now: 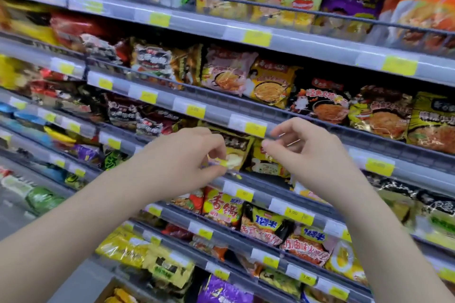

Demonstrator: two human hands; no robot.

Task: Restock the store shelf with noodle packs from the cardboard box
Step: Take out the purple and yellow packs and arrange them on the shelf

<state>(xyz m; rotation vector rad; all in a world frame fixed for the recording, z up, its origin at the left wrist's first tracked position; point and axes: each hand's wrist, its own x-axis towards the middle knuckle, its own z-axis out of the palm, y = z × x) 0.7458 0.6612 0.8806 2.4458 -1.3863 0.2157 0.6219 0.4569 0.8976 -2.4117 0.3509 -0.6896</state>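
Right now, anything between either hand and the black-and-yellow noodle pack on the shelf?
Nothing visible. Left hand sits directly before the noodle pack, fingertips at its lower edge; right hand hovers beside it, in front of the price rail. Grip unclear.

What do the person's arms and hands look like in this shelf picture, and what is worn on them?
The left hand and right hand wear no gloves, and no ring, watch or bracelet shows. Both arms are uncovered down to the frame edge, with no sleeve in view.

left hand (pixel 192 152): pinches small yellow piece (pixel 222 162) | right hand (pixel 305 147): fingers curled, at shelf rail (pixel 216 111) | noodle packs (pixel 270 83) behind
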